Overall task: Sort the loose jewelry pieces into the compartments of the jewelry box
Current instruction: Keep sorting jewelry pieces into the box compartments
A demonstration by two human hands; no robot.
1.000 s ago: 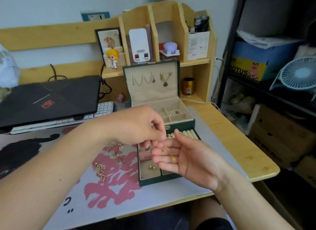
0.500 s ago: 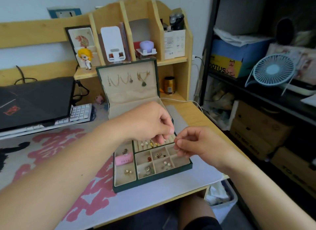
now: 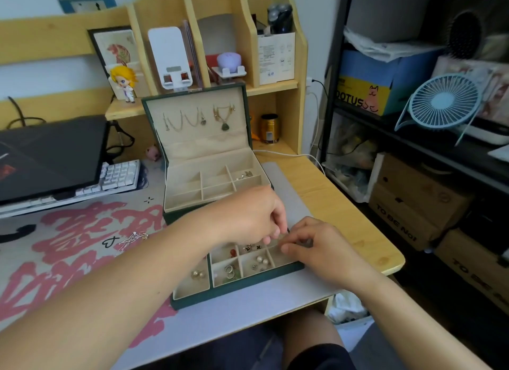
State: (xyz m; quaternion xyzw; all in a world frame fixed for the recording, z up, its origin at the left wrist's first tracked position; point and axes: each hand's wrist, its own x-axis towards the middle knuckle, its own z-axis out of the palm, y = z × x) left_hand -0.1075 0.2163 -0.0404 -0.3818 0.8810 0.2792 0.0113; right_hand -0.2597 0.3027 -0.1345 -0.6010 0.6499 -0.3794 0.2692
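Note:
The green jewelry box (image 3: pixel 176 218) stands open on the desk, with necklaces (image 3: pixel 198 119) hanging in its lid. Its pull-out tray (image 3: pixel 237 289) lies in front and holds pearl studs (image 3: pixel 261 260), rings (image 3: pixel 230 270) and other small pieces in separate compartments. My left hand (image 3: pixel 253 215) and my right hand (image 3: pixel 314 248) meet fingertip to fingertip over the tray's back right compartment. Both pinch a small gold jewelry piece that the fingers mostly hide. A pile of loose jewelry (image 3: pixel 133 239) lies on the patterned mat to the left of the box.
A closed laptop (image 3: pixel 49 155) rests on a white keyboard (image 3: pixel 118 177) at the left. A wooden shelf unit (image 3: pixel 220 39) stands behind the box, with a gold can (image 3: pixel 269 128) beside it. The desk's right edge (image 3: pixel 385 254) is close; beyond it are a black rack, boxes and a blue fan (image 3: pixel 443 102).
My right hand has turned from palm up to a pinch. Both hands have come down from mid-air to the tray's back right corner. The view has swung to the right.

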